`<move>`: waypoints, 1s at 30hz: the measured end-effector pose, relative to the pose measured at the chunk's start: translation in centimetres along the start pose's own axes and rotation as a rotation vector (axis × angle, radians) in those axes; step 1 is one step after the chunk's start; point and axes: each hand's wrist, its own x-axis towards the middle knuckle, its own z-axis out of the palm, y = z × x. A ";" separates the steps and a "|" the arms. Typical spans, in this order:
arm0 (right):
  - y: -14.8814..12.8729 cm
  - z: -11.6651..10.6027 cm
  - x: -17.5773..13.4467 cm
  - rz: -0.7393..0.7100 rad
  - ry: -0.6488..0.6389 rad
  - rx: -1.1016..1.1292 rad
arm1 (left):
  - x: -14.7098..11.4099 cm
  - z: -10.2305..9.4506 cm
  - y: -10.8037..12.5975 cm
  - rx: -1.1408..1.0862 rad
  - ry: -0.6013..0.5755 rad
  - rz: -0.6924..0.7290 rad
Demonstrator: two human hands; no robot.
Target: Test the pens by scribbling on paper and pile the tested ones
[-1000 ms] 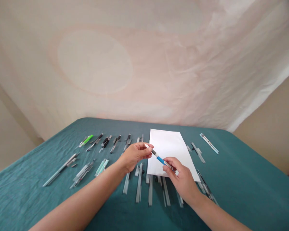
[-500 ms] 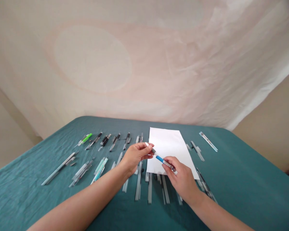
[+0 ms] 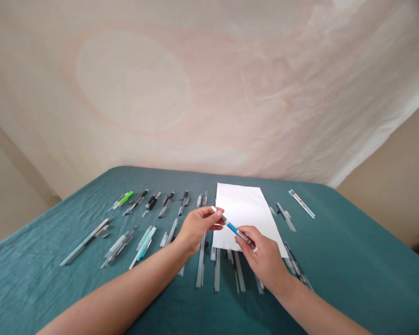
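**Blue, grey and white pen, held at both ends over paper**

Item: one pen, raised and slanting, in front of the near half of a white sheet of paper.

Hands: two, apart from each other, both clamped on the pen. Left hand: thumb and fingers pinched near the pale tip. Right hand: thumb and fingers pinched about the white end.

Surroundings, on a table under dark green cloth:
- green pen, far left;
- black pens, back row;
- teal pens, beside the left forearm;
- clear tubes, lying at the paper's near edge; whether they run beneath it cannot be told;
- dark slender pieces, by the paper's near right corner;
- two pale sticks, far right.

Hazards, as judged: a loosened pinch at either end could let the pen drop and roll among the loose pieces. If the tip is bare, which is too small to confirm, a dip could mark the paper. Either wrist, if lowered, might sweep the clear tubes out of line.
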 end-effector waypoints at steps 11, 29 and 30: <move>-0.7 0.3 0.2 0.184 -0.179 0.441 | -1.0 1.3 -1.5 -0.246 -0.063 -0.156; -0.6 -0.1 0.3 0.194 -0.374 0.468 | 0.1 0.0 -0.2 -0.265 0.000 -0.082; -0.5 -0.1 0.3 0.208 -0.401 0.510 | 0.2 0.0 -0.2 -0.263 -0.001 -0.077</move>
